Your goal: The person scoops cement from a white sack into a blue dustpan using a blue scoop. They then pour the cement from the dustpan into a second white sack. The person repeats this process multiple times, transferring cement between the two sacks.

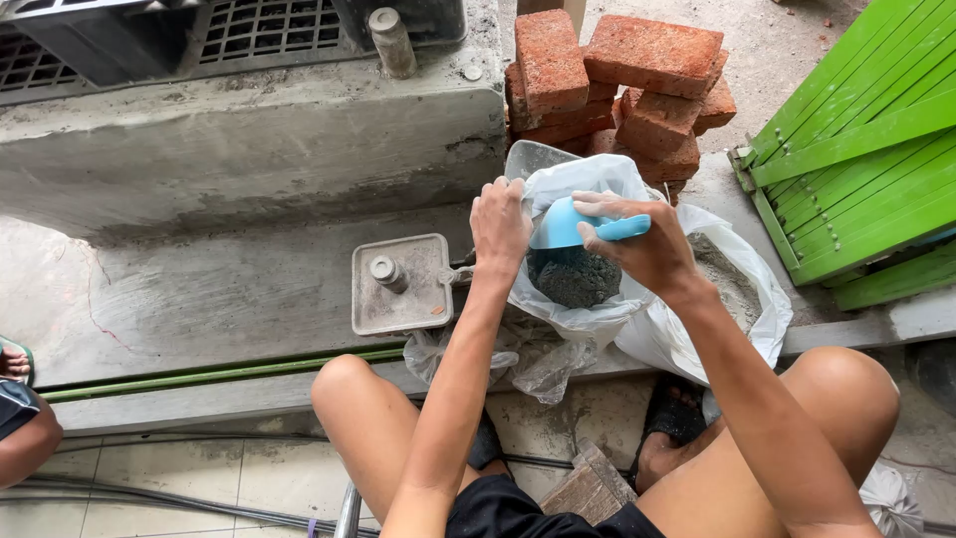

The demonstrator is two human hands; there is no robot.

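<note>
Head view, looking down at a seated person's two bare arms and knees. The left hand [500,224] is closed over the rim of a clear plastic bag [573,184], pinching the edge and holding the mouth open. The right hand [647,244] is wrapped tight around the handle of a light blue scoop [568,227], which is tipped mouth-down inside the bag opening. Dark grey sand [573,277] is seen heaped in the bag just beneath the scoop; whether scoop and heap touch cannot be told. The bag is set on a concrete ledge [199,289] in front of the knees.

Just behind and right of that bag, a larger white sack [742,299] is lying open, with paler grey powder [722,274] shown inside. Left of the bag, touching or nearly so, a square grey metal plate [423,299] with a short cylinder knob [386,271] is placed flat on the ledge. Crumpled clear plastic [528,359] is hanging over the ledge edge below the bag.

A stack of red bricks [617,90] is piled behind the bag. Green slatted panels [866,149] are leaned at the right. A metal grate [249,35] and a grey post [390,42] are seen at the top. Black sandals [672,413] are worn on the tiled floor [179,478]. Another person's foot [14,361] is visible at the left edge.
</note>
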